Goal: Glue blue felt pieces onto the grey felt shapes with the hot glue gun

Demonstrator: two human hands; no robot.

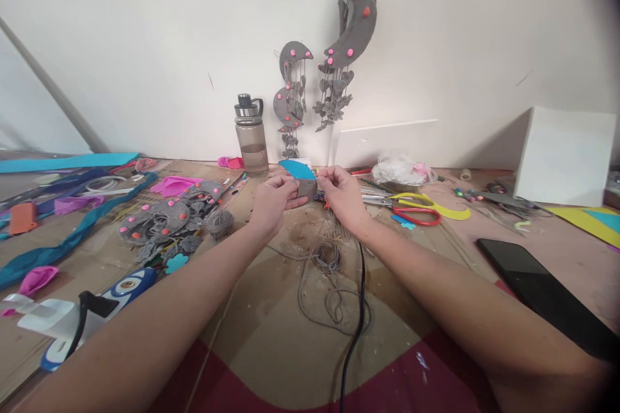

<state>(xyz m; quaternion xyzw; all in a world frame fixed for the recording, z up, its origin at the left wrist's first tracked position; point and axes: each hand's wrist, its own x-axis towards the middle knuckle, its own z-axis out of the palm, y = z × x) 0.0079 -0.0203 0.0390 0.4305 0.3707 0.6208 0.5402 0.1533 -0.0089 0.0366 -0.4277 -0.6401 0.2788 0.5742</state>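
At the near edge, a black cable (361,310) runs away from the viewer across the cardboard (271,348). Loops of grey cord (328,258) lie to the left of the cable and partly under it; a phone (520,271) lies at near right. Beyond the cord, the left hand (275,201) is nearly closed, thumb and fingers pinching the left side of the blue-and-grey piece (299,170). The right hand (340,192) has thumb and forefinger drawn together at the right edge of the piece; what lies between these fingertips cannot be told. The piece is located between the hands. Its blue part has its long axis left to right, with the pointed end directed left and slightly far; the grey part sits on the near side, above the cardboard. A grey yarn ball (219,224) lies left of the left hand, red-handled scissors (417,215) right of the right hand. Farther back stands a bottle (252,145); grey crescents (364,22) hang against the white wall (159,58).
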